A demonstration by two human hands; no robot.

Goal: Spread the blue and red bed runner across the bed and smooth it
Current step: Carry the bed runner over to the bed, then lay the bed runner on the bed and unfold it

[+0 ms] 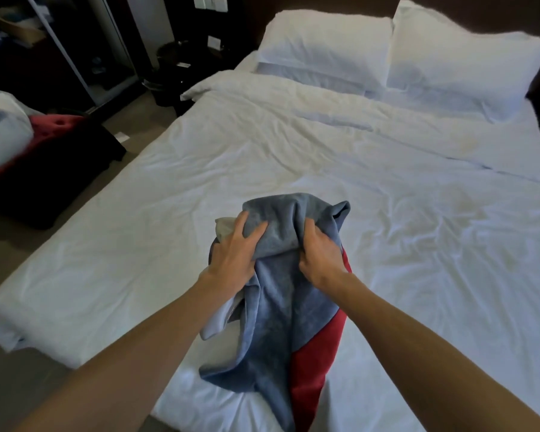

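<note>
Both hands, left hand (235, 248) and right hand (320, 255), grip the bunched blue and red plush bed runner (281, 310) close together at its top, likely hunting for an edge to open it out. It droops onto the near end of the white-sheeted bed (418, 244), still crumpled. Two white pillows (325, 48) lie well apart at the head; nothing blocks the spread.

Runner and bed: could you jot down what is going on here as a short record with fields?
runner: blue and red, bunched up, lower part lying on the bed
left hand: grips the runner's upper left
right hand: grips the runner's upper right
bed: white cover, wrinkled
pillows: two, white, at the head
task state: runner not yet spread or smoothed
</note>
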